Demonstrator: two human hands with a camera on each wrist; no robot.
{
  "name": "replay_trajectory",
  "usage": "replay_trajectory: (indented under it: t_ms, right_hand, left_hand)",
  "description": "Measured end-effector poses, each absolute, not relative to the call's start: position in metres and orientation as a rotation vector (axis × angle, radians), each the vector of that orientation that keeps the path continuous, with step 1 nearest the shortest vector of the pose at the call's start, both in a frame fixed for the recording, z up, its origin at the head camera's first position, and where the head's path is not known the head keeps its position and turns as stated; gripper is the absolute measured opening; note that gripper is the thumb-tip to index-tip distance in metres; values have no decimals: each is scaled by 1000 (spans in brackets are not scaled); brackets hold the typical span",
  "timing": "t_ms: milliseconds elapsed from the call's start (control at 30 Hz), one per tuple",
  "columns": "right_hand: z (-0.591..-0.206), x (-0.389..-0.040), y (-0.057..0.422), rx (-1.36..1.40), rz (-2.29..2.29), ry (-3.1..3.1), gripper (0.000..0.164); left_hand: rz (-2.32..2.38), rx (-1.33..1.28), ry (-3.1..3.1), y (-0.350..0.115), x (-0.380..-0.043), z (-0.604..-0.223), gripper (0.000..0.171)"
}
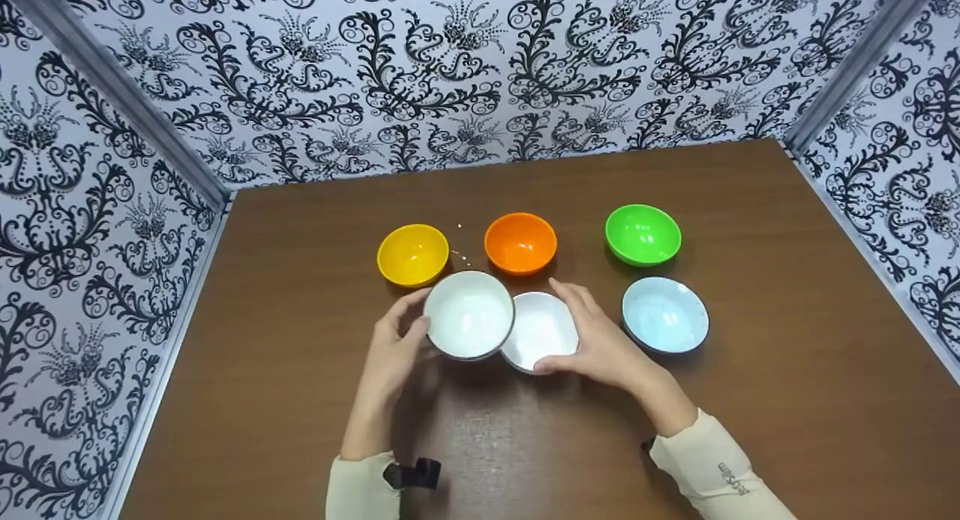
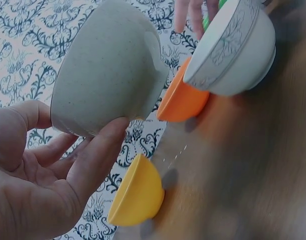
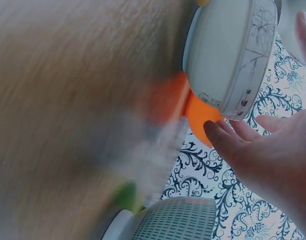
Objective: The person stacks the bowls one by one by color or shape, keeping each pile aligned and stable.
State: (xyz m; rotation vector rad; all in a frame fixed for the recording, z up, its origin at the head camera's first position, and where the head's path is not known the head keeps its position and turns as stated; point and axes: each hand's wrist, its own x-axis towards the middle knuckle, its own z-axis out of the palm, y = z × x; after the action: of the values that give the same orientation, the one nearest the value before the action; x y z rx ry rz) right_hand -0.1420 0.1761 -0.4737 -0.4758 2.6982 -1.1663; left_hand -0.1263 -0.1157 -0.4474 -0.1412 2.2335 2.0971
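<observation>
My left hand (image 1: 401,336) grips a speckled grey-white bowl (image 1: 469,314) by its side and holds it lifted just above the brown table (image 1: 750,415). In the left wrist view the thumb and fingers of my left hand (image 2: 68,170) wrap the speckled bowl (image 2: 110,65). Its rim overlaps a second white bowl (image 1: 544,332) with a grey leaf pattern (image 2: 238,45), which stands on the table. My right hand (image 1: 592,340) spans this patterned bowl (image 3: 223,55), thumb at the near rim and fingers at the far side.
A yellow bowl (image 1: 412,254), an orange bowl (image 1: 520,242) and a green bowl (image 1: 643,235) stand in a row behind. A light blue bowl (image 1: 664,314) sits to the right of my right hand. Tiny white grains (image 1: 459,253) lie between yellow and orange. Patterned walls enclose three sides.
</observation>
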Motion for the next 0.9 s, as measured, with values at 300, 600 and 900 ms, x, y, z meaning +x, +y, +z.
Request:
replay_trajectory:
  t_ms: [300,600,900]
  right_hand:
    - [-468,-139,174,-556,-1261,2735,102]
    - [-465,-135,171,-632,-1342,2736,98]
    - [-465,-133,166,-660,-1541,2628,98]
  left_hand:
    - [2107,-109,2200,-102,-129,-448,41]
    - [2085,-82,2181,-92,-132,-449,42]
    - [2093,5,2193,-80,-132,-447,42]
